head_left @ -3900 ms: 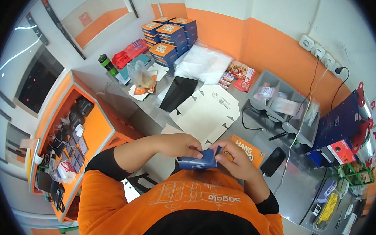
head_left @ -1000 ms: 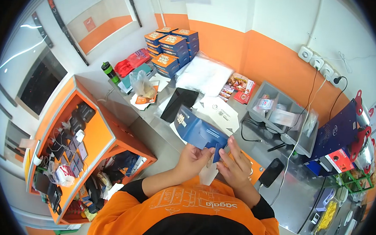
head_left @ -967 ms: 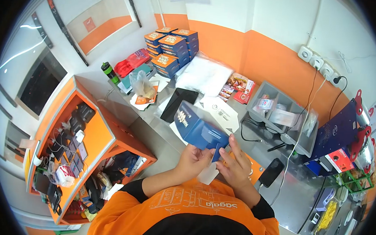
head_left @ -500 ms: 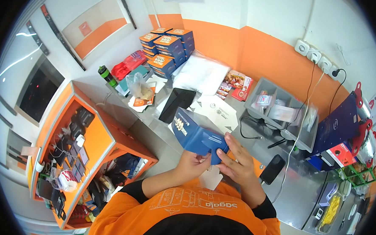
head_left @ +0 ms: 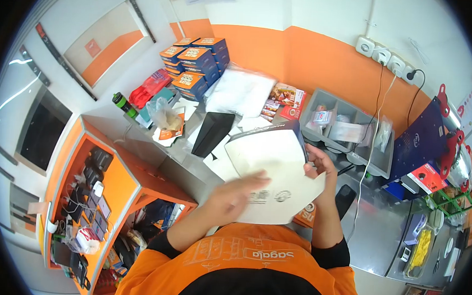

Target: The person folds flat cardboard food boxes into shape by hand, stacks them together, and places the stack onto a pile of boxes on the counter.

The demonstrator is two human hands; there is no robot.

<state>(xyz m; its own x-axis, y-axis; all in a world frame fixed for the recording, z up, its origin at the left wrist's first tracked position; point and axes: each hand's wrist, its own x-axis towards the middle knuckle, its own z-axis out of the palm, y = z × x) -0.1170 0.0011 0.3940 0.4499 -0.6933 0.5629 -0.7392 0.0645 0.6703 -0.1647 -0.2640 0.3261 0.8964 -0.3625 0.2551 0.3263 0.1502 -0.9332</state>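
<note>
Head view shows the carton (head_left: 270, 149) newly pale-side-up by the table's (head_left: 379, 224) near edge, its inside exposed to the loosely open left hand (head_left: 234, 200), right hand (head_left: 323, 165) gripping one side.

And here's the carton (head_left: 268, 149) wide in front of me, pale inside facing up, dark blue showing along its far edge! My right fingers (head_left: 322, 159) grip its right side, while my left fingers (head_left: 247, 184) stretch blurred over the pale face, near the printed marks. Beyond it on the steel bench (head_left: 368, 229), a black tablet-like slab (head_left: 213, 134) lies left, a grey divided tray (head_left: 375, 167) right, and blue-and-orange boxes (head_left: 198, 60) stand stacked behind.
</note>
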